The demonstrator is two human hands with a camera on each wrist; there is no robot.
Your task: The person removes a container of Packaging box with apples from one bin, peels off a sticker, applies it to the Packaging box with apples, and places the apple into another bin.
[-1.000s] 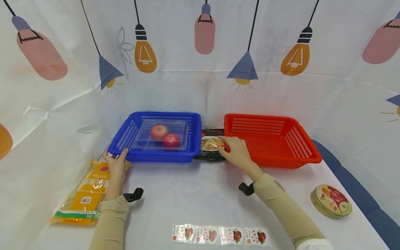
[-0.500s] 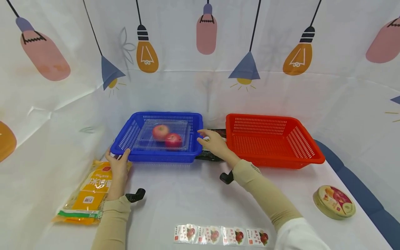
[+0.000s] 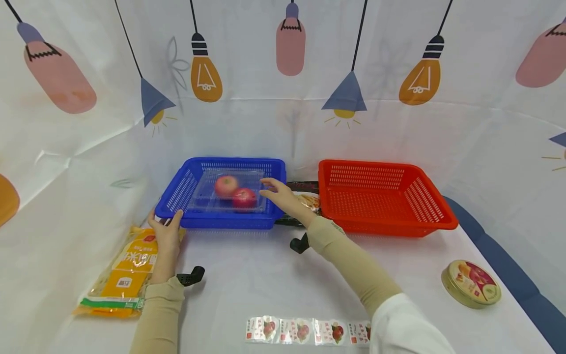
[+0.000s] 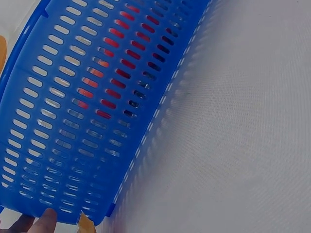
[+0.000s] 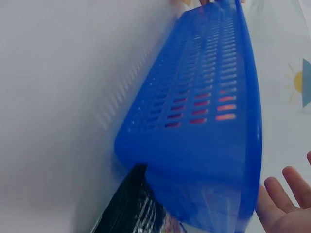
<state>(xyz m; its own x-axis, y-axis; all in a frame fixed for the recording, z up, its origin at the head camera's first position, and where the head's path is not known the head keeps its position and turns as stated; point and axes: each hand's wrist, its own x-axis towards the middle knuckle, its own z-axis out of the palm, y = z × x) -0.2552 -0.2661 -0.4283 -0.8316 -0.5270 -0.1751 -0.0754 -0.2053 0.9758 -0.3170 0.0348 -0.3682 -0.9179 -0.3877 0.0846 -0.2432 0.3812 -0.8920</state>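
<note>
My left hand (image 3: 165, 235) grips the front left corner of a blue plastic basket (image 3: 225, 221); in the left wrist view its fingertips (image 4: 47, 221) lie at the basket's end. Inside the basket is a clear plastic box (image 3: 205, 191) with two red apples (image 3: 244, 198) showing. My right hand (image 3: 285, 199) is over the basket's right side, fingers apart and holding nothing. The right wrist view shows that hand (image 5: 286, 208) beside the basket's rim (image 5: 252, 116). Whether it touches the basket or box, I cannot tell. A black food packet (image 3: 305, 187) lies partly hidden behind my right hand.
A red basket (image 3: 386, 227) stands to the right. A yellow-and-clear food bag (image 3: 121, 275) lies by my left forearm. Near the front edge is a strip of apple-printed labels (image 3: 294, 332), partly covered by my right sleeve. A round tin (image 3: 470, 283) sits at the right.
My right hand has moved left, from the red basket's left rim across the black packet to the blue basket's right side. My left hand has stayed at its corner.
</note>
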